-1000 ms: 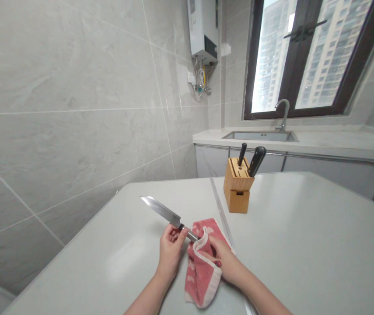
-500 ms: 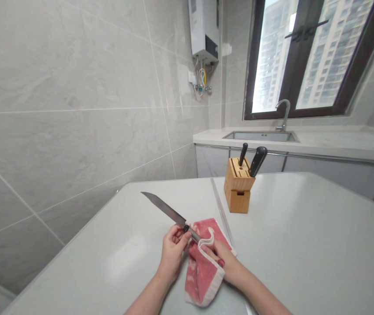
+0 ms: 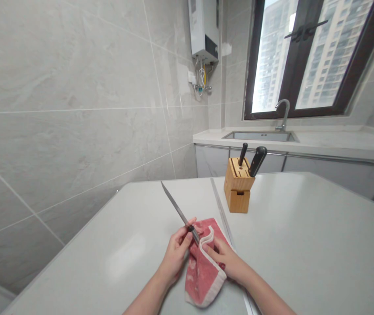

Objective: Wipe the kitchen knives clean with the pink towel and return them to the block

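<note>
A kitchen knife (image 3: 175,204) points up and to the left over the table, its blade seen nearly edge-on. My left hand (image 3: 177,251) is closed on it where blade and handle meet, thumb and fingers pinching the dark collar. The rear of the handle disappears into a red and white towel (image 3: 203,280). My right hand (image 3: 228,258) grips that towel around the hidden handle end, with the thumb on top. Part of the towel hangs down towards me between my forearms.
Beyond my hands a wooden knife block (image 3: 238,188) stands on the white table (image 3: 134,245), holding two black-handled tools. Behind the table run a counter (image 3: 331,140) with a sink (image 3: 259,136) and a faucet (image 3: 284,114). A tiled wall (image 3: 75,144) borders the left side.
The knife has turned: its tip has swung right and away from me, and the blade has rolled from showing its flat to nearly edge-on. Both hands keep their hold.
</note>
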Demonstrator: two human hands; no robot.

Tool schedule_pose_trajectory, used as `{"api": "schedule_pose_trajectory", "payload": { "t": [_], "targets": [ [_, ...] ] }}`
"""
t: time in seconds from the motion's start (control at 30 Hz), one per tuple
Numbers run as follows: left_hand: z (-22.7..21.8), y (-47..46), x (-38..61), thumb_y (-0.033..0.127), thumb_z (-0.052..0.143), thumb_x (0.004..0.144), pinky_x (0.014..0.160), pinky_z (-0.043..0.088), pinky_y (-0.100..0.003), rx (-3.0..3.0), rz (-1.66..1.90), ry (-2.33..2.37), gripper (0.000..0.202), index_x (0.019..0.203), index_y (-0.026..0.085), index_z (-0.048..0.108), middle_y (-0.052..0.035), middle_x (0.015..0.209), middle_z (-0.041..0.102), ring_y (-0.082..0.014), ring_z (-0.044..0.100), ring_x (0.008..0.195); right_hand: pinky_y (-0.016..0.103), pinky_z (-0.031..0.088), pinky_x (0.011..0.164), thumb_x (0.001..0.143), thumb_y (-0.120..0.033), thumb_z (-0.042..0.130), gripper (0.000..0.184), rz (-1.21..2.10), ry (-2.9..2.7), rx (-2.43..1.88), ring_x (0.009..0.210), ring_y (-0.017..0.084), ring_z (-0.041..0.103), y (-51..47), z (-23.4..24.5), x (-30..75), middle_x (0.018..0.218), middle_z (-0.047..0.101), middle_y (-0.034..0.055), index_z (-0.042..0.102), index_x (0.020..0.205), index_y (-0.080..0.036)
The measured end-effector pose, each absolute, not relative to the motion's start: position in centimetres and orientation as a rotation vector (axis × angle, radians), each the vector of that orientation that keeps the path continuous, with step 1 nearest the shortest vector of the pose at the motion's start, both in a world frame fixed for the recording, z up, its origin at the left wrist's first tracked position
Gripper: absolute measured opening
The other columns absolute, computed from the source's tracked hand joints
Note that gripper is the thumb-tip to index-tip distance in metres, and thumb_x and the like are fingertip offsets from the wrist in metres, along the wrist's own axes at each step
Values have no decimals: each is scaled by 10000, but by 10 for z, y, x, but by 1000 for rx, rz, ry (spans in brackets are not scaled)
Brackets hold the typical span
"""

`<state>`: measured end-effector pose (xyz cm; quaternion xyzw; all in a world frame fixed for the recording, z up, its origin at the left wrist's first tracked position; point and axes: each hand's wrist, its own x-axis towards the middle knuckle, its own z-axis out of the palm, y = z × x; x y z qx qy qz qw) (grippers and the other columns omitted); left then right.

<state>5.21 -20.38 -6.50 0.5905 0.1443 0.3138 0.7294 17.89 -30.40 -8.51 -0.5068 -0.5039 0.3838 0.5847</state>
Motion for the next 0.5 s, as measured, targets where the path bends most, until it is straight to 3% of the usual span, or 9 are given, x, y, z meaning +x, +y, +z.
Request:
{"api": "schedule_pose_trajectory", "payload": {
  "t": [0.1,0.23,0.5],
  "targets": [
    [-67,-204,52,379,579,805,996,334,-366,1350,663,292,429,1189,187,572,-120,1219,568,-243,519,1106,427,308,1020,808,-406,549,451,838,-1225,-1160,1179,248,462,-304,-85,179,1254,538,103,506,1197,-181],
    [-73,-203,51,366,639,759,1014,310,-389,1426,647,246,588,1298,221,453,-114,1230,548,-258,483,1145,462,359,971,798,-402,563,512,867,-1217,-1168,1134,273,503,-305,-87,178,1183,589,117,467,1251,-184],
    [-79,-200,52,361,642,760,982,340,-351,1471,652,246,574,1292,249,458,-98,1239,535,-252,486,1131,384,430,859,792,-376,579,342,892,-1245,-1161,948,244,593,-303,-87,178,1016,666,81,619,1044,-148]
  ]
}}
